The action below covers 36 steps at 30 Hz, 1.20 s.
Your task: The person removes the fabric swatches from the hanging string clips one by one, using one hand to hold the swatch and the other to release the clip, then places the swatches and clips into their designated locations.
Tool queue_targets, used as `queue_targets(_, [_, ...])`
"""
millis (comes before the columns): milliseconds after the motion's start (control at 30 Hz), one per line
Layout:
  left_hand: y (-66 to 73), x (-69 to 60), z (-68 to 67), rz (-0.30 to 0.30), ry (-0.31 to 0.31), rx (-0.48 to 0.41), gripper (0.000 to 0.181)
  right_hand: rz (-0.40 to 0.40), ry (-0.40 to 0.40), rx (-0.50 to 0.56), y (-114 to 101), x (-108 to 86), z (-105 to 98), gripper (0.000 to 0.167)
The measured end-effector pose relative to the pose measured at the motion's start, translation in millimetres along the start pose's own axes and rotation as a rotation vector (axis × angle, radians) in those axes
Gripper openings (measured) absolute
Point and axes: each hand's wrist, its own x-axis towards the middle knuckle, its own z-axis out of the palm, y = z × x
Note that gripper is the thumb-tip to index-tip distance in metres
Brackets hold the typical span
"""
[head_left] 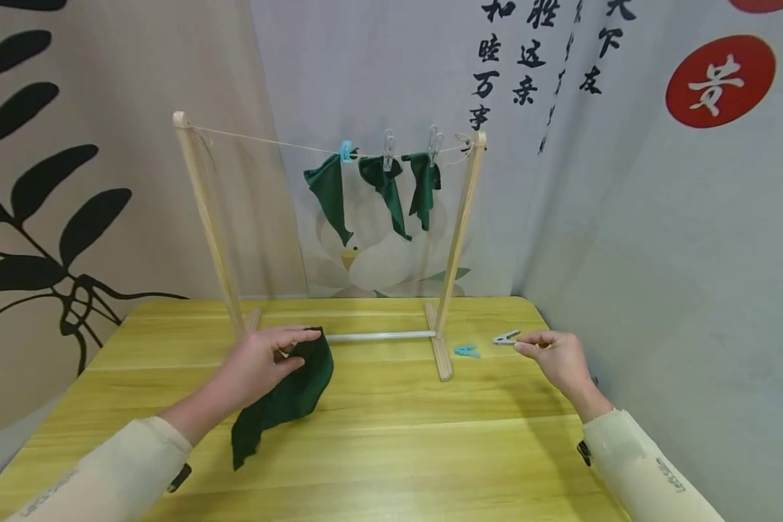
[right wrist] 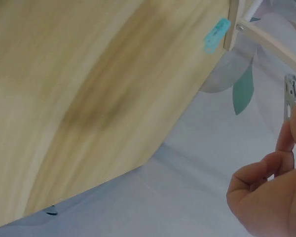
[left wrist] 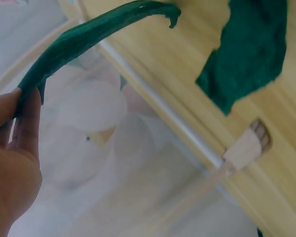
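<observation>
**Left hand (head_left: 261,366) pinches a limp, dark green cloth (head_left: 309,380); right hand (head_left: 557,360) pinches a small grey clothespin (head_left: 504,338)**

At far left, black painted leaves (head_left: 52,181) spread across the pale backdrop. A slim, light wooden left post (head_left: 209,225) comes next. In front of its foot, the left hand grips the cloth's upper edge between thumb and fingertips; the cloth droops over the yellow wood-grain surface (head_left: 391,457), and whether its lower end touches cannot be told. Behind runs a thin white crossbar (head_left: 381,336). Above, three dark green cloth pieces (head_left: 329,192) hang from a pale string (head_left: 261,136), the leftmost beside a light-blue pin (head_left: 346,151), the others under clear pins (head_left: 388,152). The matching right post (head_left: 462,232) follows. Just beyond its foot lies a light-blue clothespin (head_left: 467,351); farther right, the right hand holds the grey one between thumb and fingers.
</observation>
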Motion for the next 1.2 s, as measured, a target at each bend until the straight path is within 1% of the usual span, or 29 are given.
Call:
queue_targets(67, [3.9,-5.4,4.2,-0.017,-0.033,-0.043,0.054,0.003,-0.001,-0.003,2,-0.7,1,0.022])
queue_targets(133, [9.6,-10.6,5.4,-0.043,-0.070,-0.100,0.054,0.011,-0.001,-0.007,3,-0.9,2,0.023])
queue_targets(200, [16.5,-15.2,2.0,-0.092,-0.118,-0.186,0.052,0.018,0.004,-0.010,4,-0.7,3,0.022])
queue_targets(300, [22.9,-19.4,-8.4,-0.162,-0.180,-0.341,0.049,0.027,0.008,-0.015,6,-1.2,5,0.021])
queue_targets(333, [22.3,-19.5,-11.1,-0.190,-0.194,-0.378,0.049,0.029,0.009,-0.016,7,-1.4,6,0.021])
queue_targets(367, [19.3,-19.0,-12.2,-0.215,-0.203,-0.394,0.049,0.030,0.009,-0.017,7,-1.5,7,0.021])
queue_targets(400, [13.8,-18.0,-10.6,-0.230,-0.205,-0.393,0.049,0.032,0.009,-0.018,8,-1.7,8,0.021])
queue_targets(433, [5.9,-16.6,-6.2,-0.245,-0.210,-0.386,0.049,0.032,0.008,-0.019,8,-1.9,9,0.021])
queue_targets(500, [-13.4,-14.6,9.4,-0.282,-0.219,-0.318,0.050,0.034,0.008,-0.017,7,-2.2,10,0.022])
queue_targets(567, [-35.6,-14.2,31.5,-0.296,-0.244,-0.224,0.050,0.038,0.001,-0.014,7,-2.3,13,0.024])
queue_targets(667, [-62.0,-16.6,62.6,-0.300,-0.282,-0.099,0.052,0.045,-0.012,-0.007,5,-2.7,18,0.027])
queue_targets(733, [-72.9,-18.2,75.6,-0.276,-0.275,-0.036,0.052,0.038,-0.021,-0.009,4,-3.1,21,0.027])
queue_targets(800, [-78.2,-19.2,82.5,-0.262,-0.245,0.001,0.052,0.023,-0.022,-0.013,4,-3.4,24,0.026])
queue_targets(833, [-79.7,-19.4,84.2,-0.256,-0.227,0.015,0.051,0.018,-0.019,-0.017,4,-3.3,25,0.024])
queue_targets(900, [-80.3,-19.2,84.7,-0.239,-0.209,0.049,0.051,0.006,-0.016,-0.026,4,-3.6,27,0.022])
queue_targets(967, [-79.6,-19.1,84.5,-0.230,-0.206,0.095,0.051,0.001,-0.011,-0.027,6,-3.5,28,0.020])
queue_targets(1100, [-75.2,-19.8,85.0,-0.190,-0.220,0.218,0.050,-0.004,-0.005,-0.022,8,-3.5,30,0.018])
queue_targets(1200, [-70.9,-21.1,86.2,-0.165,-0.199,0.306,0.049,-0.006,-0.004,-0.022,8,-3.5,31,0.018])
